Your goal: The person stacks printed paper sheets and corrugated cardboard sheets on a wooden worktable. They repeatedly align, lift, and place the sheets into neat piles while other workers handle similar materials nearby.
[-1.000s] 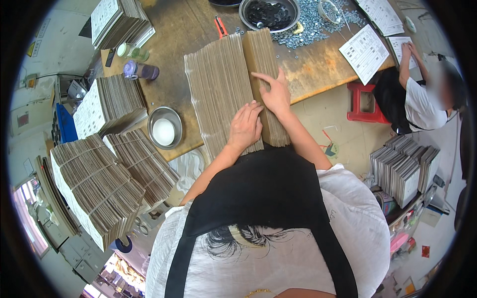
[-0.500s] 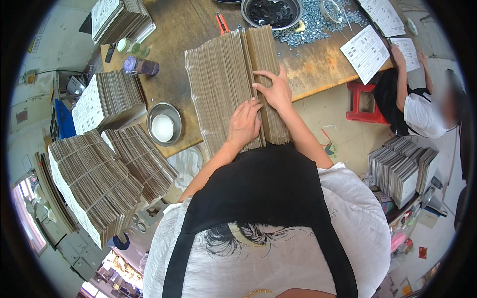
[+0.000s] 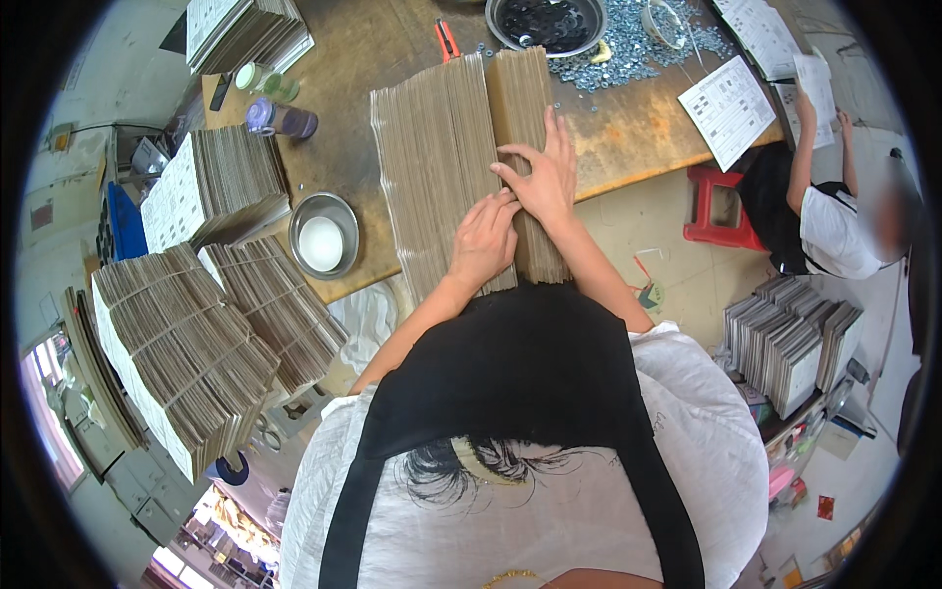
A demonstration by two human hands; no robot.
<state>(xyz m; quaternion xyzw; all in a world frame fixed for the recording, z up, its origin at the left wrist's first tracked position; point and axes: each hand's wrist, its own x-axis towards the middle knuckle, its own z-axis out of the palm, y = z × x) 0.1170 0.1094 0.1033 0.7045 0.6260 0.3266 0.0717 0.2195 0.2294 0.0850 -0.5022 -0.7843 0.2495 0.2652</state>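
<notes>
A long row of brown cardboard sheets (image 3: 432,167) stands on edge in front of me, its near end against my apron. A narrow gap splits it, with a thinner block of sheets (image 3: 523,93) on the right. My left hand (image 3: 486,236) lies on top of the left block, fingers bent over its edge at the gap; its fingertips are partly hidden. My right hand (image 3: 549,182) rests on the right block. Its thumb and forefinger are spread apart toward the gap, and the other fingers are stretched out.
Beyond the sheets are red-handled pliers (image 3: 446,41), a bowl of black rings (image 3: 599,44) and loose metal pieces (image 3: 628,59). At left stand bottles (image 3: 283,120), a metal bowl (image 3: 324,211) and strapped cardboard stacks (image 3: 186,344). A co-worker (image 3: 834,221) handles papers beside a red stool (image 3: 711,211).
My right hand's fingers have straightened and reach farther forward. A thin bunch of sheets at the gap now leans against the left block. The co-worker has lifted a paper.
</notes>
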